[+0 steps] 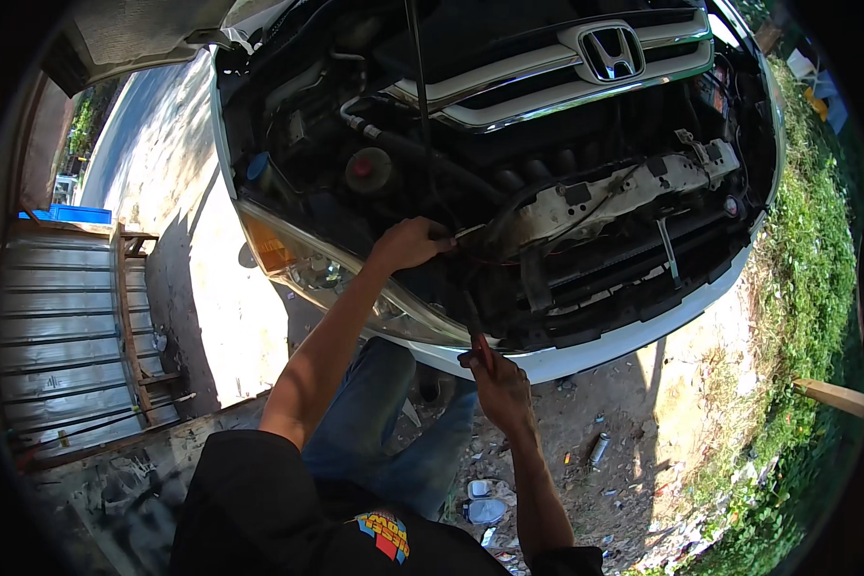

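Observation:
My left hand (413,243) reaches into the open front of a white car (586,357). Its fingers are closed at the left end of a pale metal crossbar (586,204); what they pinch is too small to make out. Lower down, at the bumper edge, my right hand (501,389) is wrapped round a red-handled tool (483,351). The tool's dark front part points up into the shadowed gap beside the headlight (331,274), and its tip is hard to see. A thin red wire (494,261) runs below the crossbar near my left fingers.
A chrome-trimmed grille (547,82) lies across the engine bay. A dark upright rod (419,77) stands left of it. A reservoir with a red cap (365,169) sits nearby. Litter and a can (599,449) lie on the dirt; ribbed metal sheeting (62,326) is at left.

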Tool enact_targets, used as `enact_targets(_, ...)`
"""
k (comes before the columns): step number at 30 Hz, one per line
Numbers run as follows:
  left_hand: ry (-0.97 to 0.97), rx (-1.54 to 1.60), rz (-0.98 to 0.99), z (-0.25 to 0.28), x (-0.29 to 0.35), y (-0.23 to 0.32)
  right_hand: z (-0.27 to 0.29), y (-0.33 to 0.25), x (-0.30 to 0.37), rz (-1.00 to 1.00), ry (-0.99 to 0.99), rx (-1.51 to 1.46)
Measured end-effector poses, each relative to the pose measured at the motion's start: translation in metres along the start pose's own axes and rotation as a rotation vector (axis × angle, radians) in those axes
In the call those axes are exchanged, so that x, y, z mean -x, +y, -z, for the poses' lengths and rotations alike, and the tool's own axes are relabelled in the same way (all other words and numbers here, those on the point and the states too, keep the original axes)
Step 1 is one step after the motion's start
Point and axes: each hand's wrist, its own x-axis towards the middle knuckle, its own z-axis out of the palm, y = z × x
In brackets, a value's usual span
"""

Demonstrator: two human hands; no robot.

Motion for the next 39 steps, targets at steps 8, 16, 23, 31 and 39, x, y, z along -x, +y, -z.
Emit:
enact_targets(8, -0.019, 0.026, 0.0, 0.0, -0.003, -0.004, 0.011, -0.002, -0.024, -0.117, -0.236, -0.215)
enact_targets(16, 0.012, 0.008, 0.013, -0.002, -0.001, 0.004, 0.001, -0.002, -0.045, -0.085, -0.154, -0.192)
enact_targets(23, 0.023, 0.023, -0.002, 0.002, 0.001, 0.0, -0.009, -0.018, -0.046, -0.178, -0.213, -0.376)
enact_targets(31, 0.012, 0.02, 0.002, 0.002, 0.001, 0.003, -0.011, -0.016, -0.045, -0.173, -0.125, -0.433)
enact_targets(39, -0.155, 0.211, 0.085, 0.009, -0.019, -0.011, -0.012, -0.029, -0.031, -0.27, -0.067, -0.584)
